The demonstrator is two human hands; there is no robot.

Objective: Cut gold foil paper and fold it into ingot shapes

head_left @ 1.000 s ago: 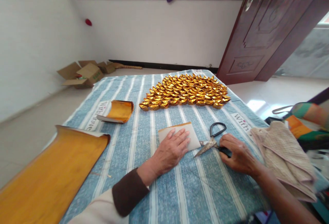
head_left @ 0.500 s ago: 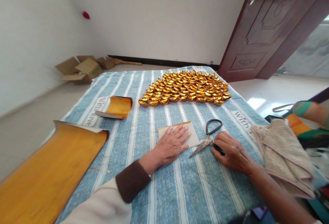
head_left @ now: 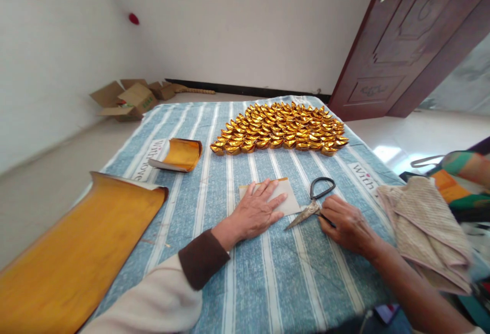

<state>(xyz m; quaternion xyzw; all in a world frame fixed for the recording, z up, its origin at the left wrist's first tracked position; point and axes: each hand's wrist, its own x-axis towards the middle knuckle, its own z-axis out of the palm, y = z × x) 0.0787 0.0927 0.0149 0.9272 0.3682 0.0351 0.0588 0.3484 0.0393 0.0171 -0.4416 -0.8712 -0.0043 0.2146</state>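
Observation:
My left hand point(head_left: 258, 215) lies flat with fingers spread over a small pale sheet of paper point(head_left: 291, 202), which shows a thin golden strip along its far edge. To its right, my right hand point(head_left: 346, 224) is closed around one handle of a pair of scissors point(head_left: 306, 214). The scissors rest on the cloth with blades pointing toward the near left, close to the sheet's right edge. Their other black handle loop stands clear of my fingers, while the gripped one is mostly covered.
Rows of folded golden paper ingots point(head_left: 281, 128) cover the far part of the striped tablecloth point(head_left: 245, 293). At left are a small curled stack of golden paper point(head_left: 181, 154) and a large golden sheet point(head_left: 80, 257). A beige towel point(head_left: 424, 232) lies at the right edge.
My right fingers have closed further over the scissors' near handle, hiding more of it. My left hand stays flat on the sheet. The whole view has shifted slightly.

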